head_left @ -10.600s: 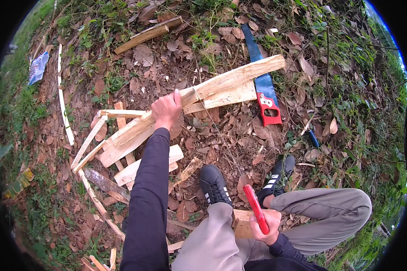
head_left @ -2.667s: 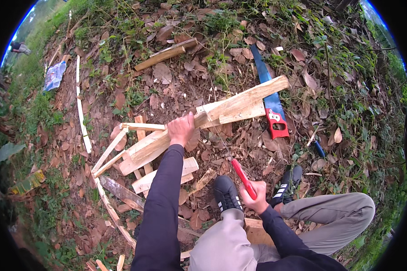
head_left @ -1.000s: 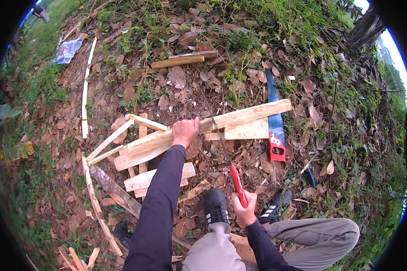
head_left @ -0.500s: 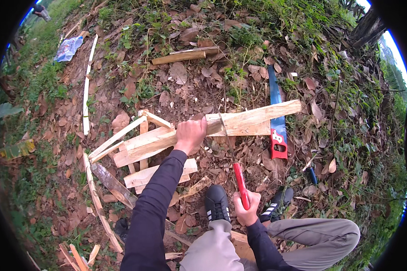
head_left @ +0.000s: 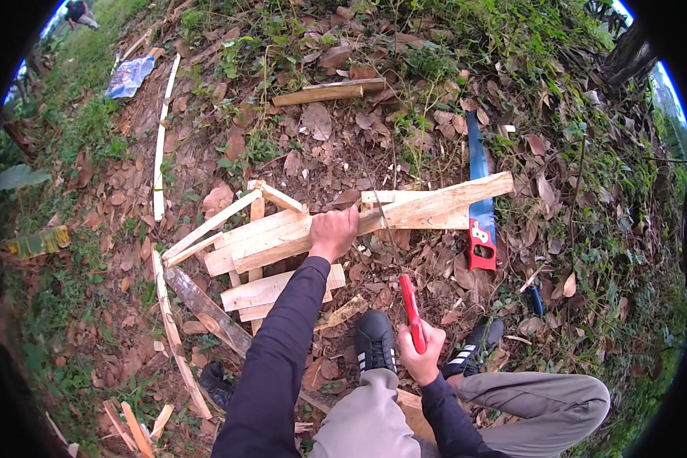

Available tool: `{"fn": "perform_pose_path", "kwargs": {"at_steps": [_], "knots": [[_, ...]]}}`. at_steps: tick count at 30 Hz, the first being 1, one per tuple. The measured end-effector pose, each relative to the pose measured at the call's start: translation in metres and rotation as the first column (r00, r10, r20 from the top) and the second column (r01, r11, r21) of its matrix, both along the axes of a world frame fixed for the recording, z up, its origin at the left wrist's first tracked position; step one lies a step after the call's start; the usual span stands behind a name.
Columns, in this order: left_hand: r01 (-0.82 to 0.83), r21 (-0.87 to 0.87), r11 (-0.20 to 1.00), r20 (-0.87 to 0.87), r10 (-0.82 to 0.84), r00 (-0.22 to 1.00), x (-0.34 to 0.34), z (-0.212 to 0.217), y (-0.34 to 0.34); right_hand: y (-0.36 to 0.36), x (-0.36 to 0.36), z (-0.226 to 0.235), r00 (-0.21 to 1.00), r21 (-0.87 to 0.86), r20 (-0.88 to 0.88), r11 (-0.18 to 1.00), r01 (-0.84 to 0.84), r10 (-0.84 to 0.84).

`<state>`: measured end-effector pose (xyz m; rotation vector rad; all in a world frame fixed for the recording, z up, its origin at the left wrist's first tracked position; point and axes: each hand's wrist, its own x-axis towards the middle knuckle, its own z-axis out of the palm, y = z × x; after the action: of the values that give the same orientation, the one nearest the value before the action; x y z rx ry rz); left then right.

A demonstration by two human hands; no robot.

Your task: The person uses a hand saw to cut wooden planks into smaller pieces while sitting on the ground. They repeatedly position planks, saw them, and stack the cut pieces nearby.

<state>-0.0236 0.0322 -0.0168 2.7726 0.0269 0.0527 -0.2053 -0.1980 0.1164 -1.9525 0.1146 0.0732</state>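
Note:
My left hand [head_left: 333,233] is wrapped round a long pale wooden board [head_left: 444,200], which slants up to the right and rests on other planks. In my right hand [head_left: 422,356] is the red handle of a handsaw [head_left: 412,311]. Its blade, seen nearly edge-on, crosses the board just right of my left hand. Whether the teeth have cut into the wood is too small to tell. Beneath the board's right part lies a flat plank [head_left: 435,220]. Several short planks [head_left: 271,290] lie stacked below my left wrist.
A second saw [head_left: 480,191], with blue blade and red handle, lies right of the board. My shoes [head_left: 375,343] stand close below. Thin strips [head_left: 160,145], a plastic bag [head_left: 129,77] and split sticks [head_left: 133,427] lie left. Two wood pieces [head_left: 320,95] lie beyond. A person [head_left: 79,12] is far off.
The view has shifted slightly, so the scene sits further right. My right hand and the saw have moved a little along the blade's line; my left hand keeps its hold on the board.

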Motion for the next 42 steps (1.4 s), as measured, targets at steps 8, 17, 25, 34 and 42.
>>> {"fn": "perform_pose_path", "kwargs": {"at_steps": [8, 17, 25, 34, 42], "knots": [[0.01, 0.014, 1.0, -0.049, -0.009, 0.999, 0.002, 0.003, 0.0, -0.028, -0.016, -0.022, 0.997, -0.002, -0.032, 0.998, -0.07, 0.07], [0.101, -0.019, 0.995, 0.114, -0.098, 0.989, 0.017, 0.008, -0.025, -0.032, -0.025, -0.015, 1.0, 0.005, 0.016, 1.0, -0.011, 0.011], [0.081, -0.131, 0.988, 0.277, -0.042, 0.96, 0.022, -0.005, -0.027, -0.036, -0.011, -0.022, 0.998, -0.055, 0.057, 0.998, -0.035, 0.038], [-0.049, 0.036, 0.998, 0.002, 0.049, 0.999, 0.027, -0.005, -0.024, -0.027, -0.003, -0.02, 0.999, -0.049, 0.047, 0.999, 0.004, -0.001], [0.017, 0.05, 0.999, -0.021, -0.016, 1.0, 0.037, -0.01, -0.026, -0.051, -0.01, -0.01, 1.0, -0.053, -0.001, 0.999, 0.006, -0.006]]}}
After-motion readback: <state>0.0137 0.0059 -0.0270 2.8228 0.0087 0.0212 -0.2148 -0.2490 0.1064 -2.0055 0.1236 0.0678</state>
